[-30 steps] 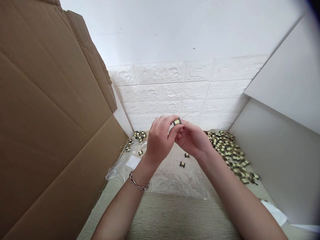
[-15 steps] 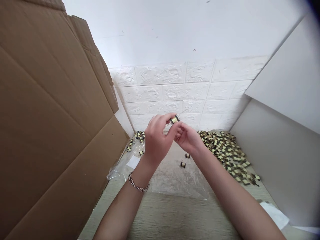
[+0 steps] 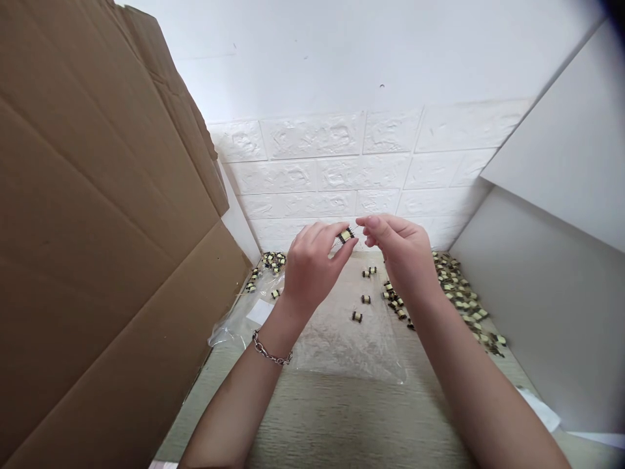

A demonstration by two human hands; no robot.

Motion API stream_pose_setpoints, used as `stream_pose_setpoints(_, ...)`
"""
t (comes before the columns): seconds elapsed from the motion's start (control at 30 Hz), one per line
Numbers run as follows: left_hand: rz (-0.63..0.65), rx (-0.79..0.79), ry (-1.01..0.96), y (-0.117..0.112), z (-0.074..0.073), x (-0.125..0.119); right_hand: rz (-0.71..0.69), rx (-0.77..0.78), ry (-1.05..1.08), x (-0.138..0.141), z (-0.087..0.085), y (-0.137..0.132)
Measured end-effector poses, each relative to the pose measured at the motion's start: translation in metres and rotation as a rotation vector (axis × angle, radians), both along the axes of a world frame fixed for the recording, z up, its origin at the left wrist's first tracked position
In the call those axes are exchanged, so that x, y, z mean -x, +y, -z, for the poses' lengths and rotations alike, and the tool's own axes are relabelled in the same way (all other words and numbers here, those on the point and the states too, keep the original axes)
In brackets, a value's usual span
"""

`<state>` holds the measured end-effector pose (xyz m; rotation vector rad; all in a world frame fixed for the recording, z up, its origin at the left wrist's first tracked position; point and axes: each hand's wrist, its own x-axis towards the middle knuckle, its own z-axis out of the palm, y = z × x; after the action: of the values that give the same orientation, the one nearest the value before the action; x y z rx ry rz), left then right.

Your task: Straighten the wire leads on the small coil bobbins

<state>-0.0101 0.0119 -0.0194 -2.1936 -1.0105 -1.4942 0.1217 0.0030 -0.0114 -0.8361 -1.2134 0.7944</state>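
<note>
Between the thumb and fingers of my left hand (image 3: 315, 264) is a small transformer coil (image 3: 346, 236), with a yellow-wrapped middle, black ends and thin pins. My right hand (image 3: 403, 251) is just to the right of it, thumb and forefinger pinched on a fine wire lead (image 3: 356, 227) that comes off the coil. Both hands are raised above a clear plastic bag (image 3: 342, 352) lying flat on the table. A few like coils (image 3: 357, 317) rest on the bag below the hands.
A big pile of coils (image 3: 461, 293) lies at the right, partly behind my right arm. A smaller group (image 3: 273, 262) sits at the back left near a white paper piece (image 3: 260, 312). Cardboard (image 3: 112, 247) walls the left side; a white panel (image 3: 532, 306) stands at the right.
My right hand has turned over and moved right and up from beneath the coil, and now pinches its wire lead. My left hand still holds the coil, nearly in place.
</note>
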Motion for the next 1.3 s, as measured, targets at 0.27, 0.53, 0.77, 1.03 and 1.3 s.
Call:
stream_pose_setpoints(0.27, 0.038, 0.042, -0.051, 0.0, 0.0, -0.001, 0.12, -0.063, -0.051, -0.002, 0.001, 0.002)
stream_pose_setpoints(0.53, 0.147, 0.164, -0.184, -0.003, -0.004, -0.002, 0.252, -0.177, -0.195, 0.0, 0.001, -0.001)
stream_pose_setpoints(0.77, 0.255, 0.36, -0.288, -0.004, -0.004, -0.001, 0.357, -0.268, -0.286, 0.001, 0.002, -0.002)
stream_pose_setpoints(1.03, 0.425, 0.541, -0.238, -0.003, -0.007, 0.003, 0.451, -0.386, -0.502, 0.002, 0.005, -0.003)
stream_pose_setpoints(1.3, 0.41, 0.462, -0.313, -0.004, -0.009, 0.001, 0.431, -0.441, -0.683, 0.003, 0.008, 0.0)
